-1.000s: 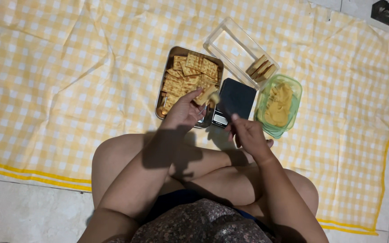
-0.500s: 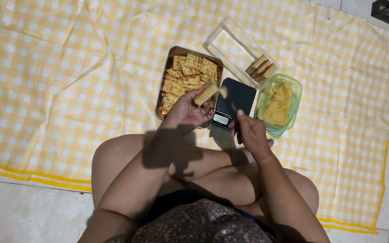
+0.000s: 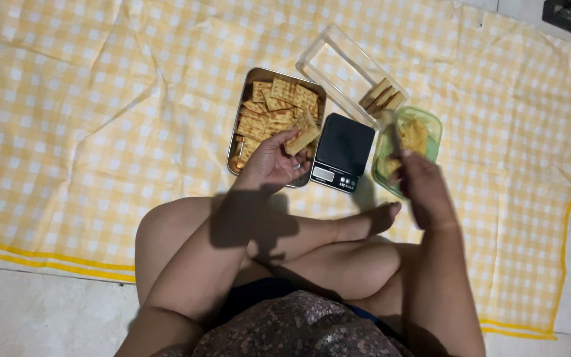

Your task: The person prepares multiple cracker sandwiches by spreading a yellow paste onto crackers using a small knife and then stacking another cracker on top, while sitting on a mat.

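The cracker (image 3: 302, 140) is pinched flat between the thumb and fingers of the left hand (image 3: 271, 165), held level just above the near right corner of the metal tray (image 3: 238, 142), so its top face lies open and any crumbs would fall back among the other crackers (image 3: 269, 112). The left forearm reaches out over the crossed legs, wrist bent slightly up. Just right of the tray sits a small black scale (image 3: 343, 152). Right of that, the right hand (image 3: 418, 185) is closed around a thin utensil (image 3: 396, 135), its tip dipped into the yellow spread in the green tub (image 3: 432, 125); the blur hides what kind it is. Beyond the scale, a clear box (image 3: 338, 63) holds a few crackers on edge. Everything rests on a yellow checked cloth (image 3: 100, 132) on the floor.
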